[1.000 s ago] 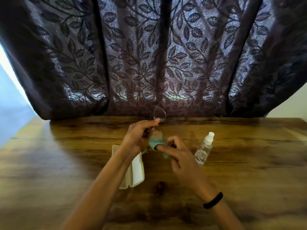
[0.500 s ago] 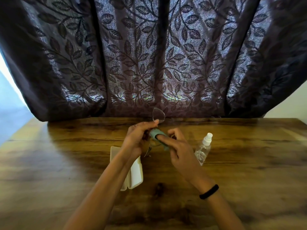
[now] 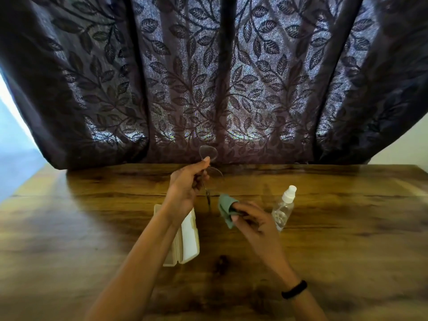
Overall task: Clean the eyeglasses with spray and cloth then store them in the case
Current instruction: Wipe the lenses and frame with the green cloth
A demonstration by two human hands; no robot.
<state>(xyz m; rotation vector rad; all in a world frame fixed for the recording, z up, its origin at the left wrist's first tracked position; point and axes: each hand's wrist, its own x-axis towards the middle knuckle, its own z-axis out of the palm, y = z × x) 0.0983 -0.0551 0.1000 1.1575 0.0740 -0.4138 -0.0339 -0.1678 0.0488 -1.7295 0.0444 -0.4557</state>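
I see left hand point(image 3: 185, 185) pinching glasses point(image 3: 209, 154) upright, lenses raised for wiping | right hand point(image 3: 253, 220) fingers clamped on cloth point(image 3: 225, 209), just clear of them | case point(image 3: 188, 238) lies near for storing.

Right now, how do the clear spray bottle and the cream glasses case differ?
The clear plastic spray bottle stands on its base; the cream hard glasses case lies flat, opened. The bottle is see-through, the case opaque. Both rest on the wooden table, neither held.
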